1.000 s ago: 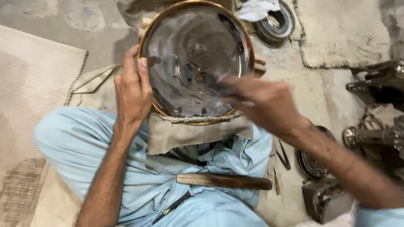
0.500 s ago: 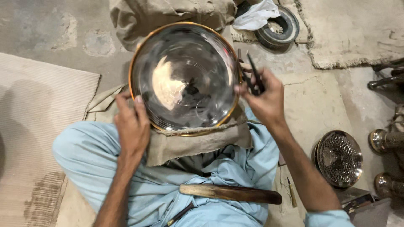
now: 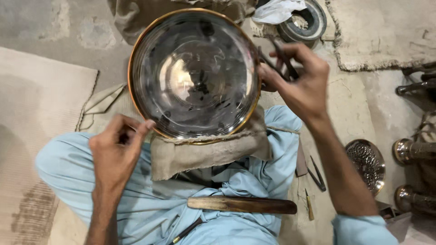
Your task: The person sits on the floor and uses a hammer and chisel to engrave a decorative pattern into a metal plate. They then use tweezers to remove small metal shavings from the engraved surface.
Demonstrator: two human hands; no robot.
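Observation:
A large round shiny metal tray (image 3: 195, 75) with a golden rim rests on a folded brown cloth (image 3: 209, 152) over my lap. My left hand (image 3: 116, 152) is at the tray's lower left rim, fingers curled, thumb and forefinger touching the edge. My right hand (image 3: 299, 81) is at the tray's right rim and grips a thin dark pointed tool (image 3: 282, 54), its fingers closed round it.
A wooden-handled tool (image 3: 243, 205) lies across my light blue trousers. Small dark tools (image 3: 318, 174) lie on the floor at the right, beside an engraved metal dish (image 3: 368, 165) and metal vases (image 3: 413, 152). A woven mat (image 3: 27, 118) lies left; a round stand (image 3: 304, 20) sits above.
My left hand has slid down the tray's left rim towards its lower edge. My right hand moved off the tray's face to its right rim, lifting the thin tool.

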